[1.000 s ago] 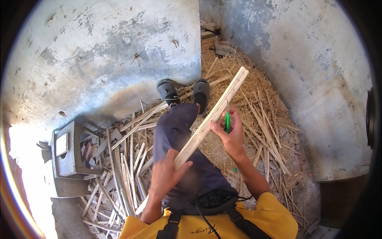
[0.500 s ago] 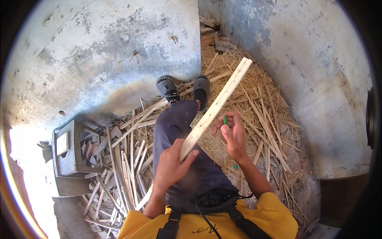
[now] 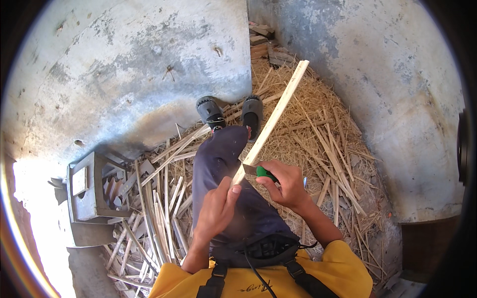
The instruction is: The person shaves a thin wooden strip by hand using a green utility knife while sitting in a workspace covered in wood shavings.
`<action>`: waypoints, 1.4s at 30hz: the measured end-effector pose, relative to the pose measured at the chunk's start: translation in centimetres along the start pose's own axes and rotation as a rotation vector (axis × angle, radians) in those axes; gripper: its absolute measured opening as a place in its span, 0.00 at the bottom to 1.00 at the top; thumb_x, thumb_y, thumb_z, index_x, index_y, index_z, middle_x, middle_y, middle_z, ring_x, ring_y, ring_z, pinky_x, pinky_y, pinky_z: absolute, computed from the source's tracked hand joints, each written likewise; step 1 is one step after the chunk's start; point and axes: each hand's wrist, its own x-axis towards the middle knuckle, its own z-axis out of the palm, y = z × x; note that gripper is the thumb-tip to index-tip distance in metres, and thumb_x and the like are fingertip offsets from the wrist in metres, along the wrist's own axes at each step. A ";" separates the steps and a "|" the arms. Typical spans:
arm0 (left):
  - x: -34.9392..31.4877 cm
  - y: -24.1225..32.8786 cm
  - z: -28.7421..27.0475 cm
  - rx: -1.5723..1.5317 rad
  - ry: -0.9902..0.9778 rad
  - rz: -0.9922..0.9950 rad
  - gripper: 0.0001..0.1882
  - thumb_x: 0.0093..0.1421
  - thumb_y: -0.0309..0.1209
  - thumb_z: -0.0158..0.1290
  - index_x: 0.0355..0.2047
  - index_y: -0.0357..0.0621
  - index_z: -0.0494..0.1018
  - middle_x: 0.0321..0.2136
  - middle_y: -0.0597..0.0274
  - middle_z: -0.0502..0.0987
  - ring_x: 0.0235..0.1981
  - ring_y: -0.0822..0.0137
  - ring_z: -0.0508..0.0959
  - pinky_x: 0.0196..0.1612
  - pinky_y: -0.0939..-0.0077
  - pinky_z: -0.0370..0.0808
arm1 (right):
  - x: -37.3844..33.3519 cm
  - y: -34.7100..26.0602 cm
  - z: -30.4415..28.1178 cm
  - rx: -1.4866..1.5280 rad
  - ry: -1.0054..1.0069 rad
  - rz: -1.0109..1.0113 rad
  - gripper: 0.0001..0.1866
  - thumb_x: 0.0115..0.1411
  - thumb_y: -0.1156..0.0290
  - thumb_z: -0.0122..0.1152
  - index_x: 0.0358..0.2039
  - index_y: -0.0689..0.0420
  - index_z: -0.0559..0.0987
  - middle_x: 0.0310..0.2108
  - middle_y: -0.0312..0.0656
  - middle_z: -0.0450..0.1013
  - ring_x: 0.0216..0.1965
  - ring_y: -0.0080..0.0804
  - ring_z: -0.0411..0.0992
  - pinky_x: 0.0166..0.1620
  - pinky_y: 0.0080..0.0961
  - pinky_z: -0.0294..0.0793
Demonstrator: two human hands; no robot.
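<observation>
My left hand (image 3: 217, 207) is closed around the lower part of a long pale wooden strip (image 3: 278, 110). The strip slants up and to the right over my dark trousers, its far end above the straw. In my right hand (image 3: 288, 184) is a knife (image 3: 265, 173) with a green handle, gripped between thumb and fingers. Its short blade meets the strip just above my left hand. My fingers hide part of the handle.
Straw and shavings (image 3: 313, 107) cover the floor to the right. Several loose wooden strips (image 3: 166, 208) lie at the left beside a grey box-like frame (image 3: 89, 186). Weathered walls (image 3: 124, 64) stand close ahead and to the right (image 3: 392, 99). My grey shoes (image 3: 252, 110) rest by the wall corner.
My right hand has moved left and down, bringing the knife blade against the strip. The strip has turned and now stands a little steeper, showing a narrower face.
</observation>
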 end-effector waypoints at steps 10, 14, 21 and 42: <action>-0.6 -0.9 1.3 0.282 0.159 0.016 0.17 0.77 0.43 0.49 0.40 0.40 0.66 0.20 0.41 0.76 0.25 0.34 0.77 0.26 0.43 0.68 | 0.7 -0.9 0.0 -0.164 0.053 -0.017 0.13 0.65 0.63 0.72 0.44 0.58 0.86 0.29 0.41 0.82 0.22 0.37 0.79 0.25 0.30 0.75; -0.5 -1.3 1.4 0.302 0.183 0.028 0.18 0.76 0.44 0.50 0.39 0.40 0.66 0.20 0.41 0.76 0.24 0.34 0.78 0.26 0.43 0.68 | 0.7 -0.5 -0.1 -0.188 0.043 -0.021 0.14 0.64 0.62 0.72 0.44 0.57 0.87 0.29 0.41 0.82 0.21 0.36 0.78 0.24 0.30 0.74; -0.9 -2.4 1.1 0.373 0.204 0.018 0.18 0.75 0.44 0.52 0.39 0.41 0.66 0.19 0.40 0.76 0.23 0.34 0.77 0.25 0.42 0.68 | 0.8 0.3 0.6 -0.238 0.023 -0.040 0.13 0.64 0.61 0.72 0.43 0.56 0.87 0.30 0.41 0.83 0.23 0.38 0.79 0.25 0.32 0.76; -3.7 -4.9 1.3 0.444 0.189 -0.045 0.18 0.75 0.44 0.53 0.37 0.41 0.66 0.18 0.39 0.76 0.21 0.33 0.77 0.24 0.42 0.70 | 4.4 6.2 -1.3 -0.331 0.185 0.104 0.17 0.69 0.54 0.67 0.43 0.57 0.87 0.32 0.43 0.85 0.26 0.36 0.82 0.28 0.30 0.76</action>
